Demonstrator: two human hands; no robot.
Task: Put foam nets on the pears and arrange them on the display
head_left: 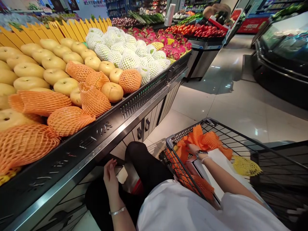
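So the left hand (110, 177) is up and loosely open, fingers a bit spread and curled, right beside a small pale packet (122, 175) by the person's black trousers (144, 163). Can't really tell if it's touching the packet or has any hold on it.

The right hand (193, 149) is down inside a black wire shopping cart (209, 121), fingers together, resting on a bunch of orange foam fruit nets (202, 140). Hard to say from this angle whether it's actually closed on the netting, since the back of the hand blocks the view. A watch (201, 154) and a thin bangle (204, 159) sit on that wrist, and a silver bracelet (117, 211) sits on the other.

The nets are all bunched up in the cart's near corner, with more orange mesh against the side wall. Beside them lies a white sheet (218, 168), with a yellow foam net (245, 166) at its far end.

Just left of all this, past the steel edge of a black produce stand (101, 141), are piles of golden pears (29, 82), many in orange foam sleeves. Farther off are white-netted fruit (128, 61), dragon fruit (172, 53) and tomatoes (202, 31).
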